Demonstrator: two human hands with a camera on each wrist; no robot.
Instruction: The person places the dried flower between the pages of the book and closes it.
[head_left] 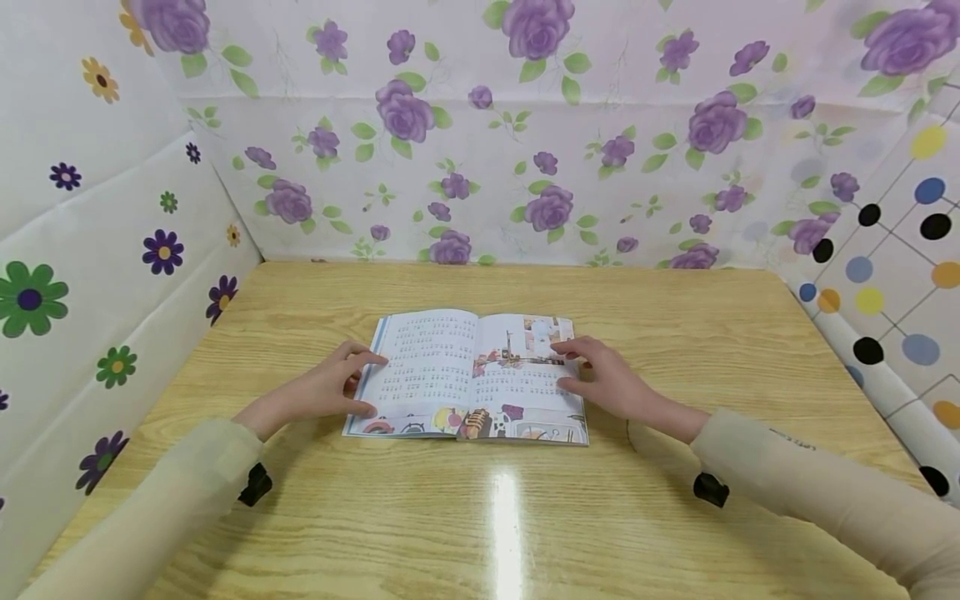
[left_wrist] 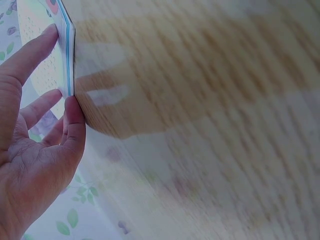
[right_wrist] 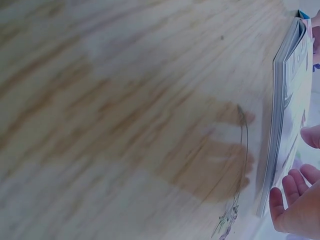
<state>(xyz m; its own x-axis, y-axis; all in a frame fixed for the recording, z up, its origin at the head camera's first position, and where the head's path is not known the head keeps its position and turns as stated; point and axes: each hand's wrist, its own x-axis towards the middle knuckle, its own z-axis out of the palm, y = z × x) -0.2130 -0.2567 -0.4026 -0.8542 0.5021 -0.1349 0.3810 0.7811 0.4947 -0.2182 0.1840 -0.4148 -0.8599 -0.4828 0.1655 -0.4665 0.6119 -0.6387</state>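
An open picture book (head_left: 427, 358) lies on the wooden table, with rows of text and coloured drawings on both pages. At its left edge my left hand (head_left: 330, 387) touches the left page with thumb and index finger spread. In the left wrist view, the other fingers of the left hand (left_wrist: 40, 135) bend beside the stack of page edges (left_wrist: 67, 55). On the opposite side my right hand (head_left: 603, 379) is at the right page, thumb and fingers spread. The right wrist view shows the right hand (right_wrist: 302, 195) with loosely bent fingers beside the book's edge (right_wrist: 277, 115).
The glossy wooden table (head_left: 495, 517) reflects a bright light near the front. A purple-flowered sheet (head_left: 480, 167) hangs at the back, a flowered sheet (head_left: 90, 250) on the left and a dotted one (head_left: 885, 275) on the right.
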